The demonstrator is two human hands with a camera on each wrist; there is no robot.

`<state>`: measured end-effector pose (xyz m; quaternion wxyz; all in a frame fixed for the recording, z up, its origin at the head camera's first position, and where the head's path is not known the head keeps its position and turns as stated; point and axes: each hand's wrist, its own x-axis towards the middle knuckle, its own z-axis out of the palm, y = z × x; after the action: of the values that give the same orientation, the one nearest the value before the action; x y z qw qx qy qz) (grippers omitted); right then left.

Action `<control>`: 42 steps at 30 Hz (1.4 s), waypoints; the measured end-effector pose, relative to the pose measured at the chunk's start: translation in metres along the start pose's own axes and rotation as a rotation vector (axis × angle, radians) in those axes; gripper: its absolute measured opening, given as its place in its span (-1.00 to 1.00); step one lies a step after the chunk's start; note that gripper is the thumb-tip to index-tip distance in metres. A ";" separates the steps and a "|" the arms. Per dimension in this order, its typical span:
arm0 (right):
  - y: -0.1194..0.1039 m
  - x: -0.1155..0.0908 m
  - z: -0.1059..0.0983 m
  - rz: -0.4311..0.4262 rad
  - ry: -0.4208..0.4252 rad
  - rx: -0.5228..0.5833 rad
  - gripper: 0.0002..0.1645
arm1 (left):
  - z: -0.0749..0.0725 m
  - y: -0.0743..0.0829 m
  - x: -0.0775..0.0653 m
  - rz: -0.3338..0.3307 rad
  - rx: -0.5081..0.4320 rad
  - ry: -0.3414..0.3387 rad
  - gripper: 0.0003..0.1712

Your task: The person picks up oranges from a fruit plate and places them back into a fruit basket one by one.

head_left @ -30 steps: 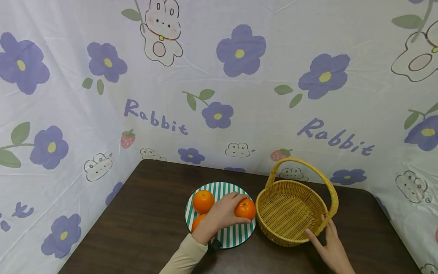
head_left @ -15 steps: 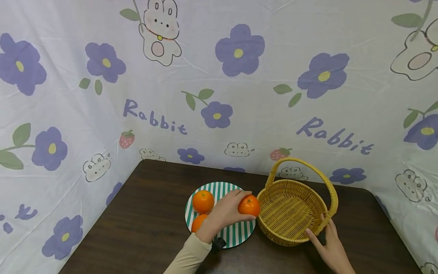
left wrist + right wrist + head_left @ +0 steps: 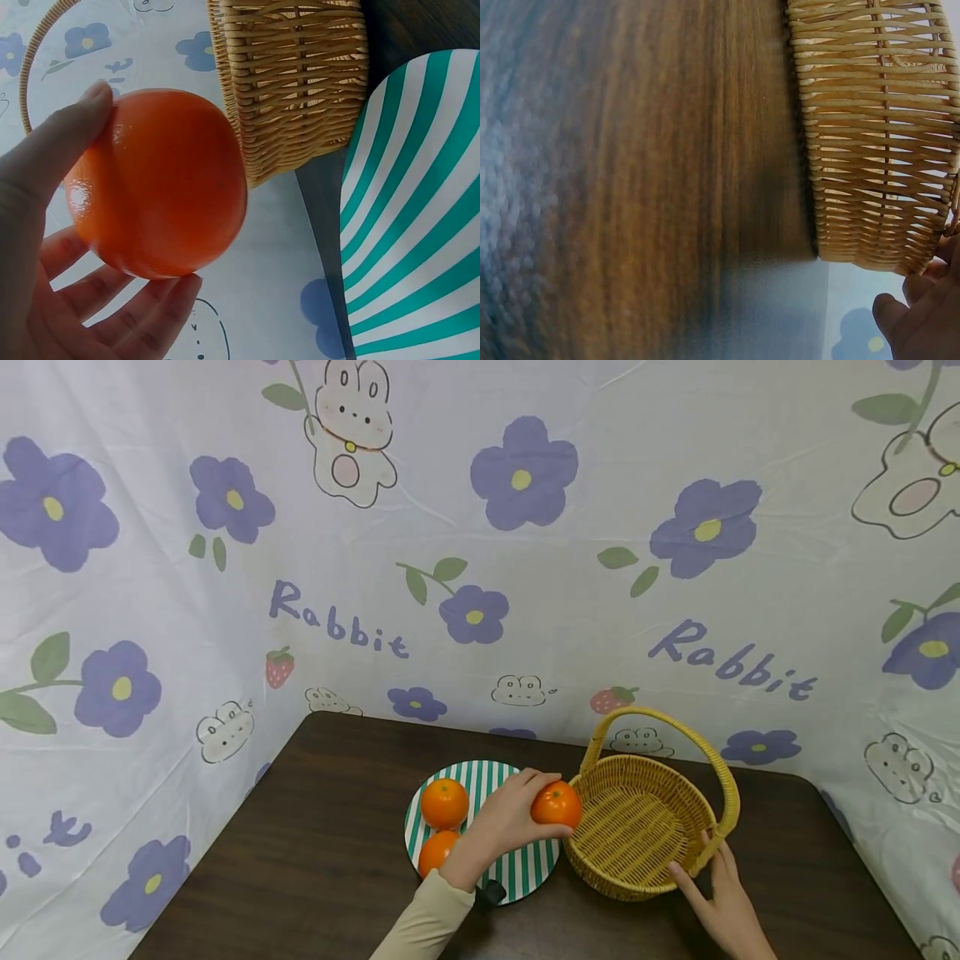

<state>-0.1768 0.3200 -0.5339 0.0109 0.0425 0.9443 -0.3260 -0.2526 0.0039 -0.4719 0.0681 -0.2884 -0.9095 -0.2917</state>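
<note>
The left hand [image 3: 507, 818] grasps an orange [image 3: 557, 807] by the left rim of the basket [image 3: 609, 878]. The right hand [image 3: 722, 900] holds the basket's near right side.

The place looked like a small nook or booth walled with cloth, the kind of building unclear. Creased white cloth [image 3: 570, 560] printed with purple flowers, rabbits, strawberries and the word "Rabbit" hung behind and beside a dark wood-grain table [image 3: 315, 827].
</note>
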 end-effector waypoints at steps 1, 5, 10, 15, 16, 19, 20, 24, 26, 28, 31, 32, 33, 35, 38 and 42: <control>0.000 0.000 0.000 0.000 0.000 -0.004 0.09 | 0.001 0.000 0.001 -0.002 -0.003 0.004 -0.16; 0.000 0.000 0.000 -0.008 0.007 -0.011 0.09 | 0.005 0.000 0.005 -0.013 -0.020 0.023 -0.17; -0.001 -0.001 0.000 -0.020 0.020 -0.018 0.07 | 0.008 0.001 0.009 -0.020 -0.044 0.043 -0.18; -0.001 -0.001 0.000 -0.025 0.027 -0.010 0.06 | 0.012 0.002 0.013 -0.021 -0.078 0.073 -0.19; -0.001 -0.001 0.000 -0.026 0.029 -0.009 0.06 | 0.014 0.002 0.014 -0.021 -0.083 0.079 -0.19; -0.001 -0.001 0.000 -0.022 0.030 -0.012 0.06 | 0.016 0.002 0.017 -0.024 -0.096 0.089 -0.19; -0.001 -0.001 0.000 -0.023 0.032 -0.014 0.06 | 0.017 0.002 0.018 -0.025 -0.096 0.091 -0.19; -0.002 -0.001 -0.001 -0.021 0.026 -0.021 0.06 | 0.019 0.001 0.020 -0.020 -0.086 0.092 -0.18; -0.002 -0.002 -0.001 -0.022 0.023 -0.022 0.05 | 0.021 0.001 0.022 -0.016 -0.082 0.093 -0.18; -0.003 -0.002 -0.001 -0.020 0.020 -0.022 0.05 | 0.022 0.001 0.023 -0.011 -0.078 0.091 -0.17; -0.003 -0.002 -0.001 -0.020 0.020 -0.020 0.05 | 0.024 0.001 0.025 -0.010 -0.077 0.084 -0.17; -0.003 -0.002 -0.001 -0.020 0.021 -0.020 0.05 | 0.024 0.001 0.026 -0.012 -0.076 0.080 -0.17; -0.003 -0.002 -0.001 -0.019 0.022 -0.021 0.05 | 0.024 0.002 0.026 -0.013 -0.076 0.078 -0.17; -0.002 -0.002 -0.001 -0.019 0.022 -0.020 0.05 | 0.025 0.002 0.027 -0.013 -0.077 0.076 -0.17; -0.001 -0.001 0.000 -0.013 0.019 -0.022 0.05 | 0.026 0.004 0.030 -0.013 -0.078 0.070 -0.18; -0.001 -0.001 0.000 -0.007 0.017 -0.022 0.05 | 0.028 0.005 0.033 -0.016 -0.085 0.066 -0.19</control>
<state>-0.1763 0.3193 -0.5339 0.0023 0.0416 0.9481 -0.3152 -0.2755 0.0390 -0.4828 0.0834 -0.2737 -0.8958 -0.3401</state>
